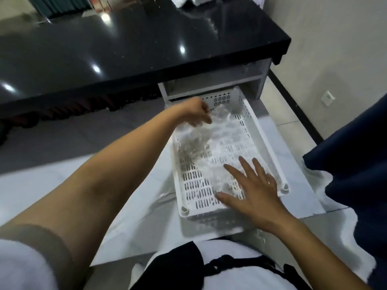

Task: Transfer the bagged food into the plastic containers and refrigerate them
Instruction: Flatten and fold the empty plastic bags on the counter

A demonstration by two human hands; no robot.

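A white perforated plastic basket [264, 141] lies on the pale floor below the black counter. Crumpled clear plastic bags [201, 139] lie inside it, blurred, and their contents cannot be made out. My left hand [195, 113] reaches to the basket's far end with its fingers pinched on the top of the clear plastic. Nearer to me, my right hand [253, 191] hovers over the basket's near right part, fingers spread wide, with clear plastic just under its fingertips. No plastic containers are in view.
A glossy black counter [125, 51] spans the top, with an open white shelf [219, 82] under its right end, just behind the basket. Dark blue cloth [354, 155] hangs at the right. A wall socket [327, 98] sits low on the right wall.
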